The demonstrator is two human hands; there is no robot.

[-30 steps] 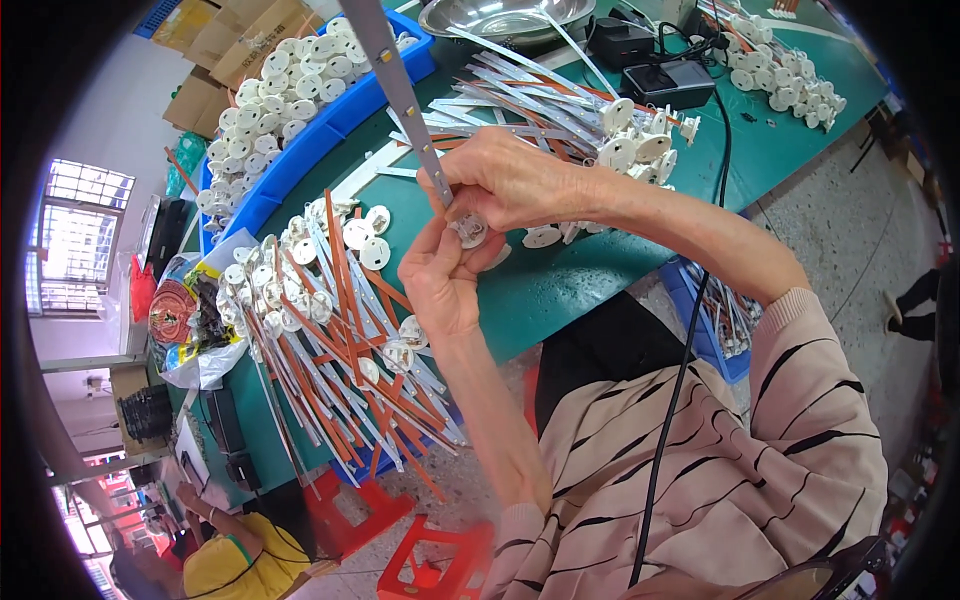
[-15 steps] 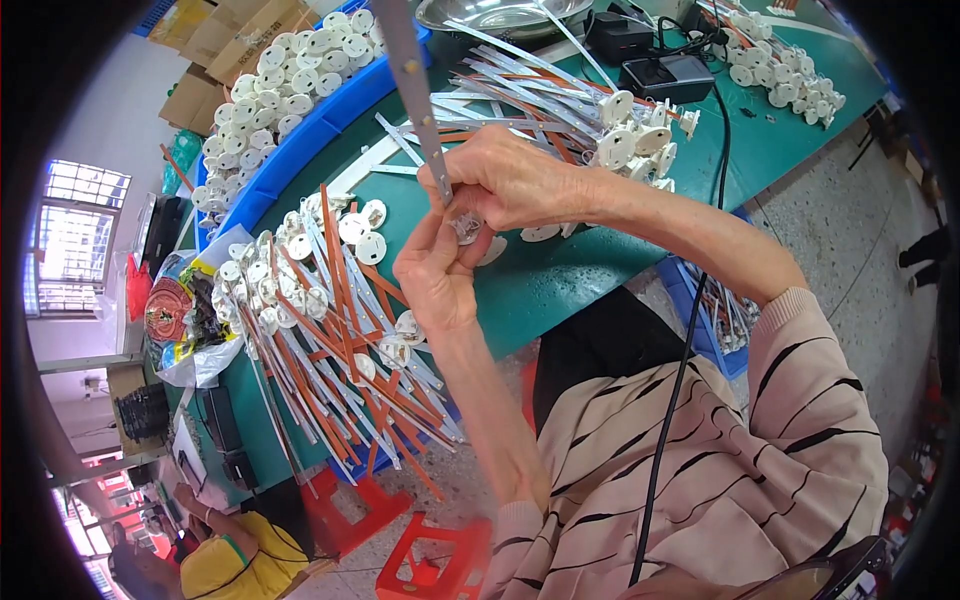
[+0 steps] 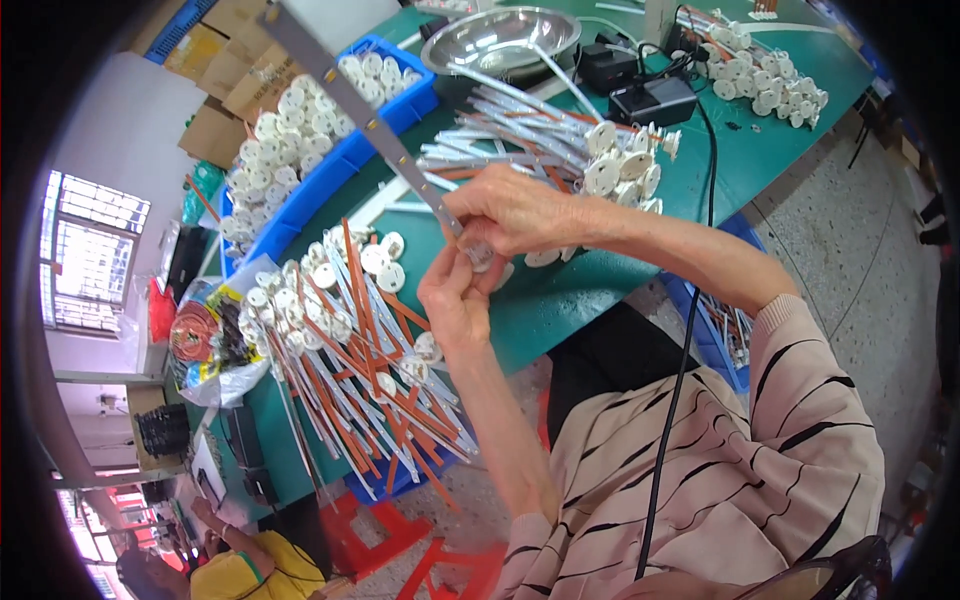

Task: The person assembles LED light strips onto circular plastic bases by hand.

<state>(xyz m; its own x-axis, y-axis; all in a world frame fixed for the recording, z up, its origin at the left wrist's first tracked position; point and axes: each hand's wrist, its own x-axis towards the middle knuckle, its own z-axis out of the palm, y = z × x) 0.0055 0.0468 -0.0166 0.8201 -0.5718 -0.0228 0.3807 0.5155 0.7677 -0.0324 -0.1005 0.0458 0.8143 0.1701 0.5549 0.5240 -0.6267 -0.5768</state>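
Observation:
My left hand [image 3: 457,302] is closed, its fingertips pinching a small clear round piece [image 3: 479,256]. Right above it, my right hand [image 3: 520,212] grips the lower end of a long grey LED strip [image 3: 372,125] dotted with small yellowish squares. The strip slants up and to the left, its lower end meeting the clear piece between my fingers. How the two are joined is hidden. Left of my hands lies a pile of grey and orange strips [image 3: 375,365] with white round caps [image 3: 390,277] on their ends. A second bundle of capped strips [image 3: 520,125] lies beyond my right hand.
A long blue bin [image 3: 345,165] full of white round caps stands at the far left. Beyond the strips sit a steel bowl [image 3: 500,45] and a black box [image 3: 652,101] with cables. A black cable [image 3: 690,330] hangs before me. Another person [image 3: 255,565] sits lower left.
The strip has tilted further left at its upper end. Both hands appear slightly lower and to the right, still together, as the whole view has shifted.

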